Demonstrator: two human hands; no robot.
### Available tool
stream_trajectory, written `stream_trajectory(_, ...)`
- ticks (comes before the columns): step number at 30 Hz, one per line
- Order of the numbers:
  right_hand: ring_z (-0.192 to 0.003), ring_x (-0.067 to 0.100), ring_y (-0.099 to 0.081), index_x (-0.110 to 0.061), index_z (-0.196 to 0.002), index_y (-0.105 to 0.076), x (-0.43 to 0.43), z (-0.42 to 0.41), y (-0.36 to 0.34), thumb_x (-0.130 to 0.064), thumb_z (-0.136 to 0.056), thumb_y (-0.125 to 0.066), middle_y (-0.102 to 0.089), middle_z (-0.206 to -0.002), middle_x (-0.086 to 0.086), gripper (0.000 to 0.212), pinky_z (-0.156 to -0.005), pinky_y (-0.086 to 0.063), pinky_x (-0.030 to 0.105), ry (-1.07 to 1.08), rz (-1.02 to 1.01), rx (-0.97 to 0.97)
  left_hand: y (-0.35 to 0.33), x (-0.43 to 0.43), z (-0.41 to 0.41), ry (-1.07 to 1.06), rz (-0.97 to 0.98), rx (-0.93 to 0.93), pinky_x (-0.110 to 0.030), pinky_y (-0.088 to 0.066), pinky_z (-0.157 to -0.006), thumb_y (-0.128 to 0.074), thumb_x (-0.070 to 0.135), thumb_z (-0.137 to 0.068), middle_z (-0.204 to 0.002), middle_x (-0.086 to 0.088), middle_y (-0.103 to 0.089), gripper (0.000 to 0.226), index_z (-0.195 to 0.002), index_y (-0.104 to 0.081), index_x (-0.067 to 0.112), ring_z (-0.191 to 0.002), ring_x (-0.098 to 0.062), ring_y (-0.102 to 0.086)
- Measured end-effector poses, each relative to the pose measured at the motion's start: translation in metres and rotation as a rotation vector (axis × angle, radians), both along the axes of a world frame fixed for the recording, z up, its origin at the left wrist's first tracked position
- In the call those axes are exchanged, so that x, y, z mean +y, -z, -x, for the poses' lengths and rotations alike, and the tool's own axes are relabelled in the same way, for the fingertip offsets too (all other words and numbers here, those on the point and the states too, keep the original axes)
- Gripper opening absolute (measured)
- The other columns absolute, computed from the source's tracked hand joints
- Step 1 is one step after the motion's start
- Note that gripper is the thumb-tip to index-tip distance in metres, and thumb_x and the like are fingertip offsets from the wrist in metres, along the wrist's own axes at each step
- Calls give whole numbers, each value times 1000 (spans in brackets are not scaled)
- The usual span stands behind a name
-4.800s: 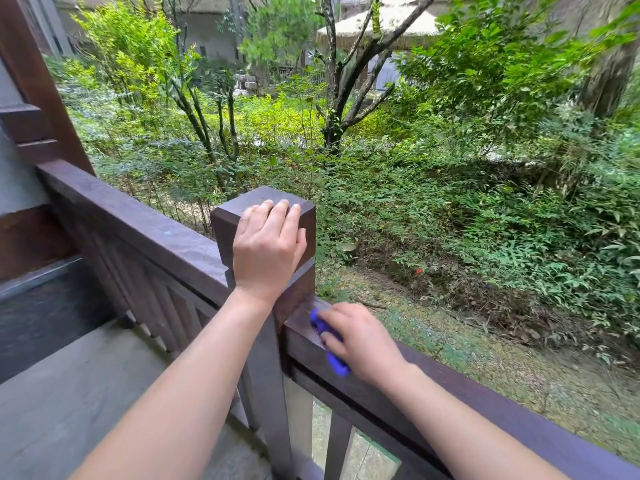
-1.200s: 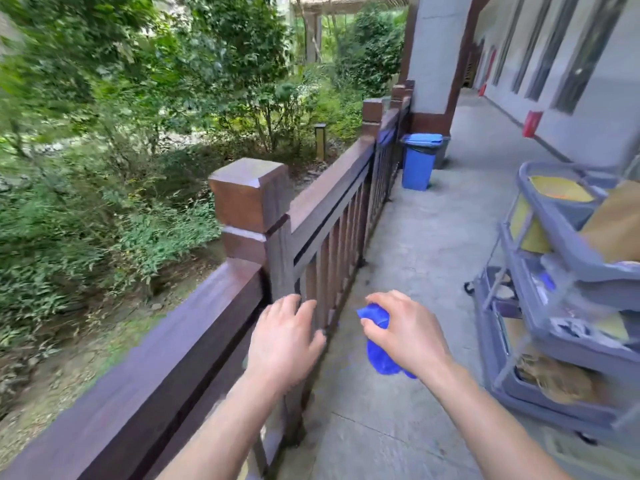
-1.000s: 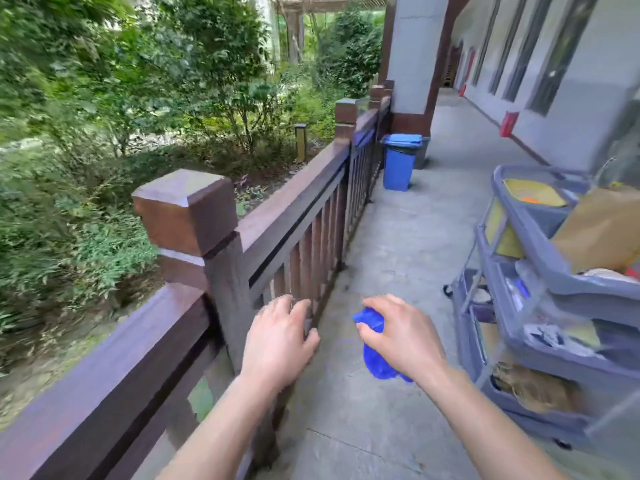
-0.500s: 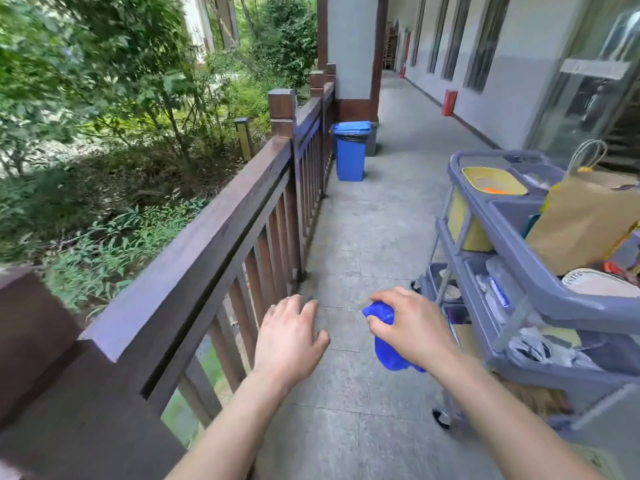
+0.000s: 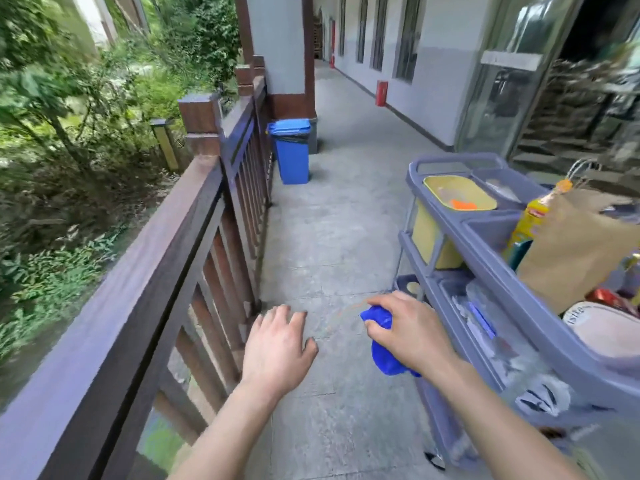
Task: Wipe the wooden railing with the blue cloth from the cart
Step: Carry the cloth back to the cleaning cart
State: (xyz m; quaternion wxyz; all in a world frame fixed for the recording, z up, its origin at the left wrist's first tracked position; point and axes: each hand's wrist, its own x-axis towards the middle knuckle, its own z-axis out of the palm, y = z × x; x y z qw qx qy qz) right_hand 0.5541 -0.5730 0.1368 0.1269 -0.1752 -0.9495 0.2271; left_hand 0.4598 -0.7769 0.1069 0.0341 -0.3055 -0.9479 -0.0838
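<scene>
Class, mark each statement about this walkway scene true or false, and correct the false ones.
1. The right hand grips the blue cloth. True.
2. The left hand rests on the wooden railing. False: it hangs open in the air beside the railing, holding nothing.
3. A blue bin stands by the railing further along. True.
4. The yellow tub sits on the floor. False: it sits in the top level of the grey cart.
5. The cloth is touching the railing. False: it is held away from it, near the cart.

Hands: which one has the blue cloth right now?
The right hand, nearest the cart; its fingers close around the bunched blue cloth. The left hand is open and empty, beside the railing.
</scene>
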Motion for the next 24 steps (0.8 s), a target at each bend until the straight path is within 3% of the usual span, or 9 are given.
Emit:
stream_trajectory(3,-101,15,-60,-35,-111,-64,35,42,10,-37,-78,-60,-63,-108,-11,34,-84,-48,35,26,27,9,6,36,48,25,-9,9,-39,-38,-106,-48,45,-91,-127,-5,-55,48,-130,-54,19,-121,-28,-50)
stream_trajectory(14,-97,13,-61,-36,-109,-63,219,195,23,-44,-78,-59,-62,-106,-14,32,-68,-39,28,111,-7,25,11,232,217,95,-51,-10,-38,-39,-102,-46,45,-93,-129,-2,-53,49,-136,-49,23,-118,-27,-51)
stream_trajectory(24,-101,15,-60,-34,-114,-63,339,292,32,-41,-80,-61,-62,-112,-10,35,-79,-44,29,331,24,22,15,393,358,332,-97,-25,-38,-39,-101,-48,43,-93,-135,-2,-52,49,-137,-48,24,-121,-28,-51)
